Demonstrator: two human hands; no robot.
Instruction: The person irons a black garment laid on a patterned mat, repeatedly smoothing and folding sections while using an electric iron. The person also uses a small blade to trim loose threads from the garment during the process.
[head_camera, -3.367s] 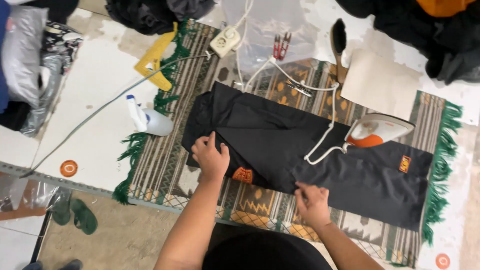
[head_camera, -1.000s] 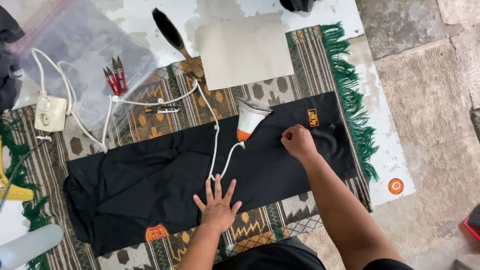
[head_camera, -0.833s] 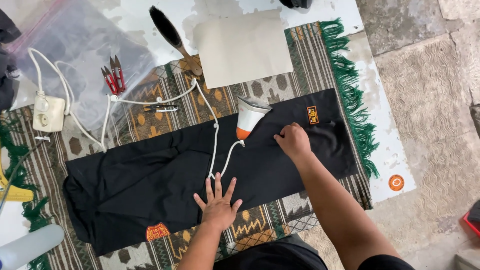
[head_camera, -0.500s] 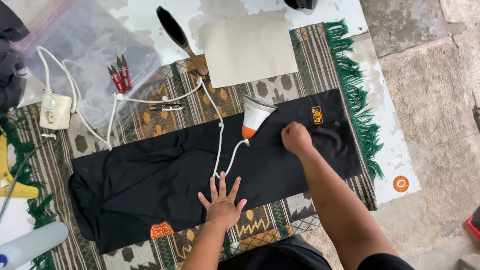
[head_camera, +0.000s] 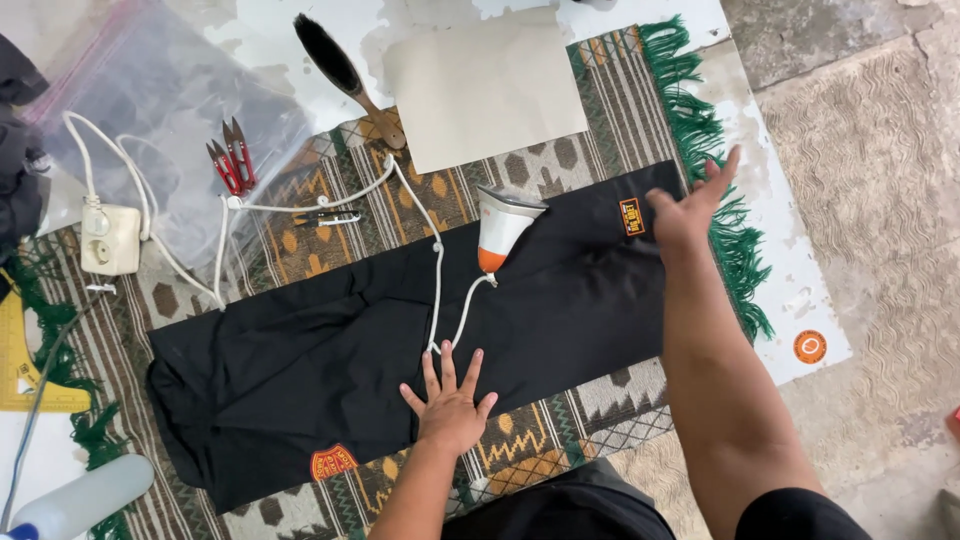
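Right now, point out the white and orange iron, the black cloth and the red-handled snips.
White and orange iron (head_camera: 500, 225), head view, on its white body.
Black cloth (head_camera: 300, 380), head view, on its flat middle-left part.
Red-handled snips (head_camera: 230, 165), head view, on the red handles.

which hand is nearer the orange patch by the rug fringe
Right. The right hand hovers just beside the patch; the left hand lies flat on the garment, far off.

iron (head_camera: 502, 226) sits on the garment (head_camera: 400, 350); paper sheet (head_camera: 483, 88) just behind it, brush (head_camera: 345, 76) behind-left, snips (head_camera: 230, 166) and socket block (head_camera: 110, 239) further left.
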